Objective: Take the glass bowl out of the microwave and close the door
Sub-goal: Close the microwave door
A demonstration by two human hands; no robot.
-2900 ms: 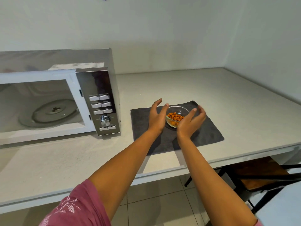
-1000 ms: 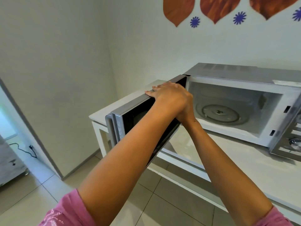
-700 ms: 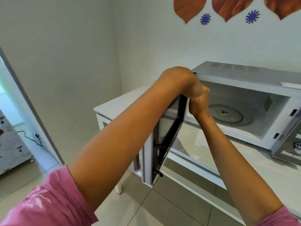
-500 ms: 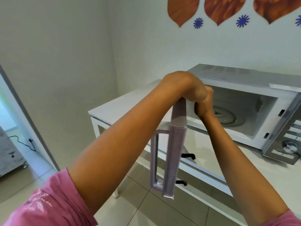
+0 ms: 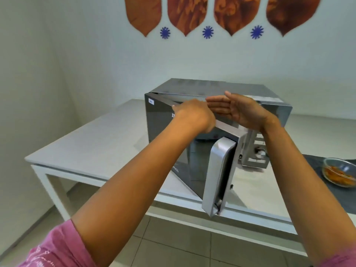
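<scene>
The silver microwave [image 5: 212, 87] stands on the white counter [image 5: 92, 147]. Its dark mirrored door [image 5: 159, 135] is swung most of the way towards the body, with a gap left at the handle side. The silver door handle [image 5: 217, 174] points at me. My left hand [image 5: 194, 116] grips the door's top edge with fingers curled over it. My right hand [image 5: 237, 110] is flat and open, palm against the inner side of the door's top edge. The glass bowl [image 5: 339, 172] with orange pieces sits on a dark grey mat [image 5: 316, 162] at the far right.
The microwave's control panel with a knob [image 5: 259, 151] shows behind my right wrist. The counter's left corner [image 5: 28, 158] hangs over a tiled floor [image 5: 173, 245]. Brown and blue wall decorations [image 5: 208, 31] are above the microwave.
The door has swung from wide open towards the microwave, now nearly shut. My left hand stayed on its top edge; my right hand opened flat. The bowl has come into view at the right.
</scene>
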